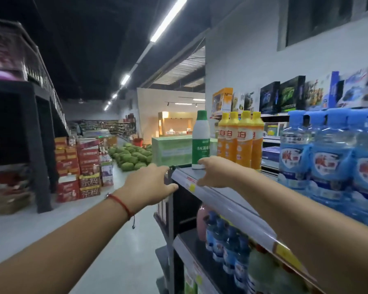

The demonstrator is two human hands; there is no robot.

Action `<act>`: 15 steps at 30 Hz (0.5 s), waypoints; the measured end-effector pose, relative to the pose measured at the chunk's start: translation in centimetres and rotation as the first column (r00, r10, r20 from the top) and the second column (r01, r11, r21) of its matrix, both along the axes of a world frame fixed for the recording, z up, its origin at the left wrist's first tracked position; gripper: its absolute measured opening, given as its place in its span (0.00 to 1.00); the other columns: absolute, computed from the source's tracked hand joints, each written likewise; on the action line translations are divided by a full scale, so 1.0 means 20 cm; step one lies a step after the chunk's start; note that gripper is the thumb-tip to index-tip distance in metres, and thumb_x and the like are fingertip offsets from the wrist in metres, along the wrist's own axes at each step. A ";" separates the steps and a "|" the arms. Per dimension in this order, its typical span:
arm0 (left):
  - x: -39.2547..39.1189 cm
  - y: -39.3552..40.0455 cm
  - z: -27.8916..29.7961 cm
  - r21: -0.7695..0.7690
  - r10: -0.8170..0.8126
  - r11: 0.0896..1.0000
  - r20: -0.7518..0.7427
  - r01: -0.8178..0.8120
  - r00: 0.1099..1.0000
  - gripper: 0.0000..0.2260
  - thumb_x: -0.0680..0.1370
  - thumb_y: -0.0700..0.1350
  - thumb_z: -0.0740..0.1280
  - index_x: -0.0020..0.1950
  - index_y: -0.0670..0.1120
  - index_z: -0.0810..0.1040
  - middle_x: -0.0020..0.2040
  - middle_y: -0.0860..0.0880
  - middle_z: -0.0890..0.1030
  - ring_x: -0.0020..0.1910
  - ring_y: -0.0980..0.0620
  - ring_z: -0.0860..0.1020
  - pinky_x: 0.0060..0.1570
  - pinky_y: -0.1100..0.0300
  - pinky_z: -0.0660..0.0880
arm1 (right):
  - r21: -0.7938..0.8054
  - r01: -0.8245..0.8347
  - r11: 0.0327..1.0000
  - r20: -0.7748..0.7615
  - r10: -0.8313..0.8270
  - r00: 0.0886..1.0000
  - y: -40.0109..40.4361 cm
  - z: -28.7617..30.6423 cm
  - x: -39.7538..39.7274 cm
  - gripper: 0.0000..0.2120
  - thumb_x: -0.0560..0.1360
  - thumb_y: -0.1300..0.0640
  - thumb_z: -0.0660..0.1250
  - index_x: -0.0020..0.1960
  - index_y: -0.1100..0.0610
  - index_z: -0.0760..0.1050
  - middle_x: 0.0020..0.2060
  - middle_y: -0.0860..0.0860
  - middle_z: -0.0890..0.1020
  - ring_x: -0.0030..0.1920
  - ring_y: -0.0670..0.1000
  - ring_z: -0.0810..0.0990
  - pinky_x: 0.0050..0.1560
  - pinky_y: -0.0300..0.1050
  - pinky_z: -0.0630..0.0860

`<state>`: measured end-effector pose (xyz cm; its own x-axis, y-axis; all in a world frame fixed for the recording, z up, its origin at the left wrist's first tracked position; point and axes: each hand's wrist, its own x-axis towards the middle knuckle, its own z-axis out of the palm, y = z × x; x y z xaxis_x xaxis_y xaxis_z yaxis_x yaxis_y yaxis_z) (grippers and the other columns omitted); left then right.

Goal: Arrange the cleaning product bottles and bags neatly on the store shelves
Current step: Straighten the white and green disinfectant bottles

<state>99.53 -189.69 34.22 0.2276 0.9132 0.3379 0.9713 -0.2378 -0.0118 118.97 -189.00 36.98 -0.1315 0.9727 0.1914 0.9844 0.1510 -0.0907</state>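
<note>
A white bottle with a green cap and green label [201, 141] stands upright at the far end of the top shelf [225, 194]. Beside it to the right stand several yellow-capped orange bottles [241, 140], then several large blue jugs [327, 158]. My right hand [216, 174] hovers over the shelf just in front of the white bottle's base, fingers apart, holding nothing. My left hand [150, 185] reaches toward the shelf's end corner, fingers spread and empty; whether it touches the corner I cannot tell. A red string bracelet sits on the left wrist.
Lower shelves hold small blue bottles [225, 245], a pink bottle [202, 221] and green packs. Boxed toys [306, 94] line a rack behind. The aisle floor on the left leads to stacked red cartons [79, 166], a pile of watermelons [132, 155] and a green box [172, 151].
</note>
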 end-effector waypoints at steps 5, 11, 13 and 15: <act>0.07 0.43 0.06 0.000 -0.097 0.995 0.051 0.097 0.994 0.31 0.79 0.65 0.62 0.78 0.51 0.66 0.72 0.45 0.74 0.67 0.43 0.75 0.60 0.49 0.78 | 0.024 0.088 0.996 -0.031 -0.088 0.996 0.32 0.08 0.05 0.28 0.77 0.51 0.70 0.74 0.56 0.68 0.67 0.56 0.77 0.63 0.57 0.78 0.62 0.50 0.78; 0.22 1.05 0.00 0.040 -0.257 0.966 0.052 0.255 0.965 0.35 0.77 0.70 0.61 0.76 0.48 0.65 0.69 0.44 0.76 0.66 0.42 0.76 0.58 0.48 0.75 | 0.193 0.176 0.965 -0.054 -0.169 0.984 0.69 0.20 0.05 0.41 0.76 0.54 0.72 0.82 0.51 0.54 0.77 0.55 0.66 0.72 0.56 0.71 0.67 0.49 0.72; 0.28 1.24 -0.01 0.038 -0.304 0.953 0.153 0.302 0.940 0.38 0.76 0.70 0.63 0.77 0.48 0.62 0.69 0.43 0.75 0.66 0.41 0.75 0.58 0.48 0.74 | 0.230 0.232 0.945 -0.185 -0.192 0.964 0.82 0.25 0.04 0.41 0.76 0.55 0.73 0.81 0.52 0.53 0.76 0.55 0.67 0.70 0.55 0.71 0.64 0.47 0.72; 0.34 1.43 -0.02 0.033 -0.347 0.936 0.276 0.352 0.896 0.41 0.73 0.72 0.65 0.77 0.48 0.61 0.68 0.43 0.77 0.65 0.41 0.76 0.58 0.48 0.75 | 0.224 0.281 0.933 -0.387 -0.179 0.905 0.97 0.29 0.04 0.37 0.76 0.57 0.73 0.78 0.54 0.57 0.68 0.55 0.74 0.59 0.50 0.78 0.52 0.35 0.73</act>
